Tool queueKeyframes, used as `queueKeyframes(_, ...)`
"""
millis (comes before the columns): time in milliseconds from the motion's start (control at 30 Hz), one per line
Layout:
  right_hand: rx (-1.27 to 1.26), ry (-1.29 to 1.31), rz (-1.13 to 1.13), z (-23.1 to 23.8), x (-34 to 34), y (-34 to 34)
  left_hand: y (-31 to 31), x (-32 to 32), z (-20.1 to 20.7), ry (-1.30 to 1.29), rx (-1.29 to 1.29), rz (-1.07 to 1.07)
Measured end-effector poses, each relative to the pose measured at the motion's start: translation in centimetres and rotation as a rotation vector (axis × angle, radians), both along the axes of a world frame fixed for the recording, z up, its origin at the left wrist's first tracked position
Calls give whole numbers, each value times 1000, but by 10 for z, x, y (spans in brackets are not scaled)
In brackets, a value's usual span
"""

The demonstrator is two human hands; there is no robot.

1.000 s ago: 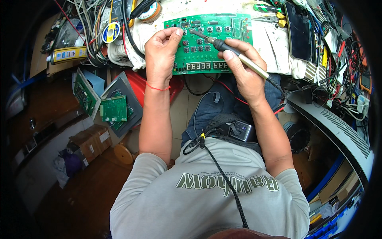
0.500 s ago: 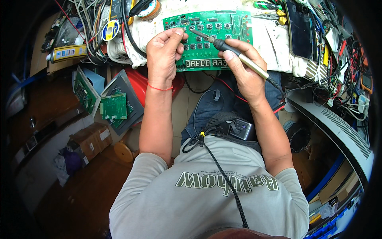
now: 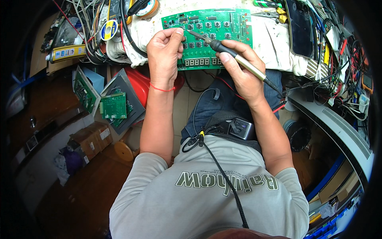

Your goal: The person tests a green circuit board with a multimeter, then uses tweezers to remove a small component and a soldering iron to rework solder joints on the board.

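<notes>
A green circuit board (image 3: 234,53) with rows of black push buttons and a digit display along its near edge lies on the white cloth of the bench. Gripped like a pen, a soldering iron (image 3: 250,66) slants across the board from my right hand (image 3: 247,71); its tip is over the upper-left buttons, close to my left fingertips. My left hand (image 3: 165,53) is above the board's left side, thumb and forefinger pinched together. Whatever is in that pinch, if anything, is too small to make out. The hand covers part of the board's left edge.
A solder spool (image 3: 110,30), a larger wire reel (image 3: 148,8) and tangled cables are at the left. Pliers (image 3: 278,16), a green-handled screwdriver (image 3: 267,4) and a dark flat screen (image 3: 299,32) lie to the right. The iron's cord (image 3: 273,85) trails off right.
The board has shifted slightly to the left. The iron's tip has moved a little left and nearer to me, with the right hand following. My left hand keeps its pinch.
</notes>
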State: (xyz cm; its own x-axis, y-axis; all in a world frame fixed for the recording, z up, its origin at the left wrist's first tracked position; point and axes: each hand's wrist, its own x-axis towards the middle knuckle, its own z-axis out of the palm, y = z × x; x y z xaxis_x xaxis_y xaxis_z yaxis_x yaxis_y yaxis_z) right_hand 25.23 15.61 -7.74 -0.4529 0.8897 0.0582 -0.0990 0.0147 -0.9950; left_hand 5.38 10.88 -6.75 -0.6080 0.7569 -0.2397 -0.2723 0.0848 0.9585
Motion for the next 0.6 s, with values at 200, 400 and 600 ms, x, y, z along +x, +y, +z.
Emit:
queueKeyframes(200,8,-14,11,1,0,0,0,0,-1,1,6,-7)
queueKeyframes(400,19,-44,24,3,0,0,0,1,0,-12,8,-13)
queueKeyframes(600,43,-58,20,3,0,0,0,0,-1,-45,23,-22)
